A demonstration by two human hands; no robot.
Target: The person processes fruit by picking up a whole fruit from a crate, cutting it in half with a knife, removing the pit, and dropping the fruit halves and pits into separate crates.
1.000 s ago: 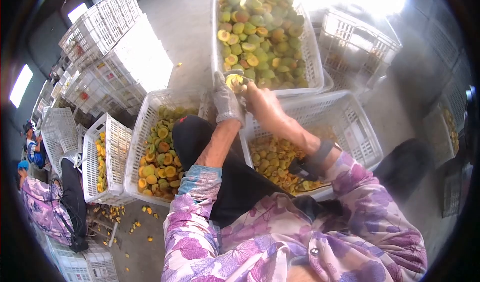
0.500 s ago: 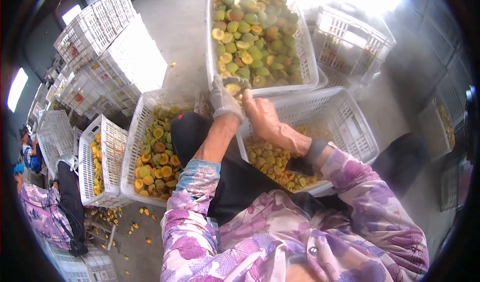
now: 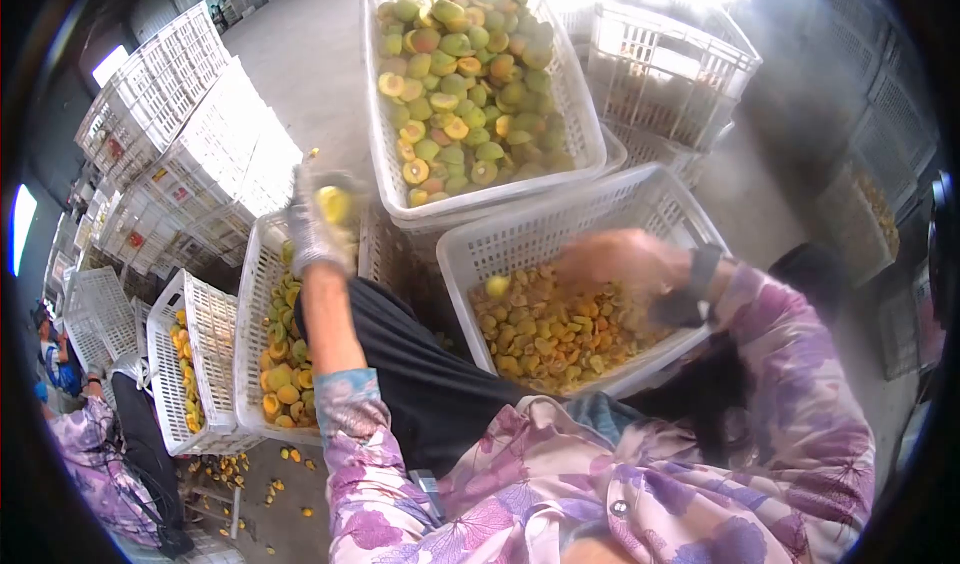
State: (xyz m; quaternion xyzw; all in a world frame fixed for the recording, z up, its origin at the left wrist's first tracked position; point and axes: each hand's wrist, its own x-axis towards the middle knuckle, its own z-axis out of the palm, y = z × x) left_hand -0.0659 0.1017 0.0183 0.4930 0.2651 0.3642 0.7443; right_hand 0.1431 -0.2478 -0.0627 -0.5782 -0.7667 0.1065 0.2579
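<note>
My left hand [image 3: 318, 229], in a pale glove, is up over the back of the left crate [image 3: 245, 364]. Its fingers are closed round a yellow peach half [image 3: 333, 204], both somewhat blurred. Green and orange peach halves [image 3: 287, 379] fill much of that crate. My right hand [image 3: 622, 264] is bare, with a dark band at the wrist, above the front crate [image 3: 705, 226]. Motion smears its fingers, so their grip does not show. Below it lie many small yellowish pieces [image 3: 560, 334]. One pale yellow piece [image 3: 497, 286] shows left of that hand.
A crate [image 3: 385, 154] heaped with green and reddish peaches [image 3: 465, 84] stands ahead. Stacked white crates rise at left [image 3: 190, 124] and back right [image 3: 670, 59]. Another person [image 3: 100, 444] sits at far left. Fruit scraps [image 3: 285, 456] litter the floor.
My hands were together at the front of the peach crate. Now they are apart: the left has swung left with the peach half, the right has dropped over the front crate.
</note>
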